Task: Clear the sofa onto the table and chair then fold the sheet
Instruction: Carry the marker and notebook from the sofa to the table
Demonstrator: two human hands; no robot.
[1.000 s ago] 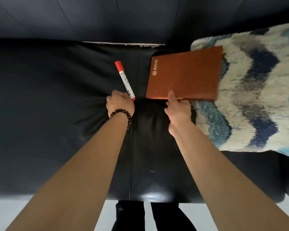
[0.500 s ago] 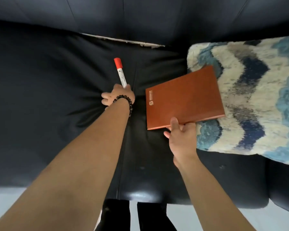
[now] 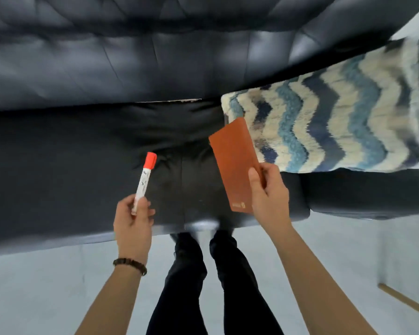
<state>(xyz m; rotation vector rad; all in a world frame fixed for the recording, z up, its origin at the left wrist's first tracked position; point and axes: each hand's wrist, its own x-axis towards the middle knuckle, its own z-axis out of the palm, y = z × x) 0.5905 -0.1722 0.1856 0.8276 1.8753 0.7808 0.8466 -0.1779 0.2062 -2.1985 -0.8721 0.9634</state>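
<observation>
— What is held by the left hand (image 3: 133, 218)?
— A white marker (image 3: 144, 182) with a red cap is pinched at its lower end between the thumb and curled fingers. It is held nearly upright, with the cap pointed toward the backrest of the sofa (image 3: 82, 153), above the front part of the seat

— And what is held by the right hand (image 3: 269, 194)?
— A brown notebook (image 3: 235, 165) is gripped by one long edge, with the thumb laid on the cover and the fingers wrapped behind it. It is held tilted over the middle of the sofa seat, with the printed logo at the end nearest the front edge

— Where is the sheet (image 3: 336, 122) seen?
— It is spread over the right part of the sofa seat and is fluffy, with zigzags of blue, navy and cream. The backrest is reached by its far side. Whether it is touched by the far corner of the notebook cannot be told

— Is anything else seen?
— A dark beaded bracelet (image 3: 130, 262) is worn on the left wrist. Legs (image 3: 186, 274) in dark trousers are seen on a pale floor (image 3: 46, 286), just in front of the sofa's front edge
</observation>
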